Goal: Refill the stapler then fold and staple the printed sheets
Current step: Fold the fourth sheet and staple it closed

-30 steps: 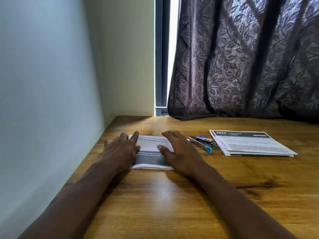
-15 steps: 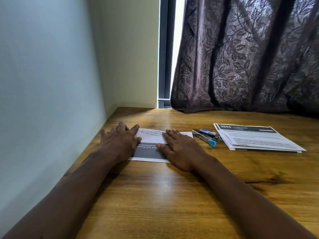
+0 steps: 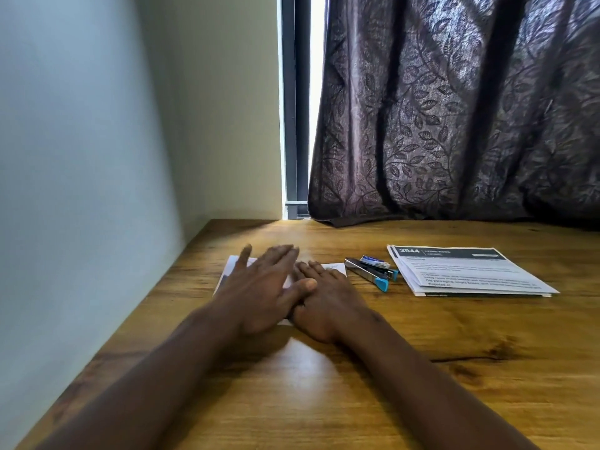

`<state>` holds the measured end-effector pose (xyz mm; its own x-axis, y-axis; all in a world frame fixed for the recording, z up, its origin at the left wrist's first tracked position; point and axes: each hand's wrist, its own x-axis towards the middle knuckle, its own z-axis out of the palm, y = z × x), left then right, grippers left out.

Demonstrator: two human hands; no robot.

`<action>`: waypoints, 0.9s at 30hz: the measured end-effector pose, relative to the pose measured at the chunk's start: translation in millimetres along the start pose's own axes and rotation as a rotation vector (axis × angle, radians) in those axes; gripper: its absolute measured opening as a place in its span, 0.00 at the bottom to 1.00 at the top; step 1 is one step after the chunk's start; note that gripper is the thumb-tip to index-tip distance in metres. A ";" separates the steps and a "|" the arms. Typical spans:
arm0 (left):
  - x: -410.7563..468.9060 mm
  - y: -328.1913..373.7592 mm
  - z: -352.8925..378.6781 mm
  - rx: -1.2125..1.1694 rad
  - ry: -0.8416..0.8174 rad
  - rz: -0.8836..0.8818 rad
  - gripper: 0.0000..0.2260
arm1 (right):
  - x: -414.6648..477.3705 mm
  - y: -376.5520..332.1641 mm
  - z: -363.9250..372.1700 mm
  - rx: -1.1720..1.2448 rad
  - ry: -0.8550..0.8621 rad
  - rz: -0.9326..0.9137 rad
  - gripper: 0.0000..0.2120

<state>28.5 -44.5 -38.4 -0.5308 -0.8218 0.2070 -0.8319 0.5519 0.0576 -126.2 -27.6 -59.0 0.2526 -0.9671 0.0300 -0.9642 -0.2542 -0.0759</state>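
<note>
A folded printed sheet [image 3: 231,267] lies on the wooden desk [image 3: 422,368], mostly hidden under both hands. My left hand [image 3: 259,287] lies flat with straight fingers across the sheet, blurred by motion, its thumb over my right hand. Flat on the sheet's right part rests my right hand [image 3: 324,303], fingers straight. To the right of the sheet lies a metal stapler [image 3: 368,273] with blue ends, and a small box of staples [image 3: 375,260] sits just behind it. Further right is a stack of printed sheets [image 3: 467,271].
A pale wall [image 3: 81,190] borders the desk on the left. A dark leaf-patterned curtain [image 3: 454,108] hangs at the back, its hem on the desk. A crack [image 3: 467,358] runs through the wood at the right.
My left hand has slid right across the folded sheet and now overlaps my right hand, which stays pressed on the paper. The stapler and stack have not moved.
</note>
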 end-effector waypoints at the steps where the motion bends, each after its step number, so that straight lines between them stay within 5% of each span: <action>1: 2.7 2.7 1.8 -0.084 -0.061 0.006 0.39 | -0.2 0.4 -0.1 -0.001 -0.005 -0.007 0.36; 9: 9.8 -10.0 11.0 -0.230 -0.213 0.005 0.41 | 2.8 -0.2 0.6 0.040 0.006 0.009 0.37; 27: 4.4 -12.7 14.9 -0.196 -0.166 -0.113 0.48 | 3.6 1.5 6.9 0.015 0.077 0.228 0.49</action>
<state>34.3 -57.2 -52.8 -0.4692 -0.8827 0.0265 -0.8489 0.4591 0.2620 -126.2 -31.5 -65.9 0.0215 -0.9961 0.0859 -0.9941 -0.0304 -0.1038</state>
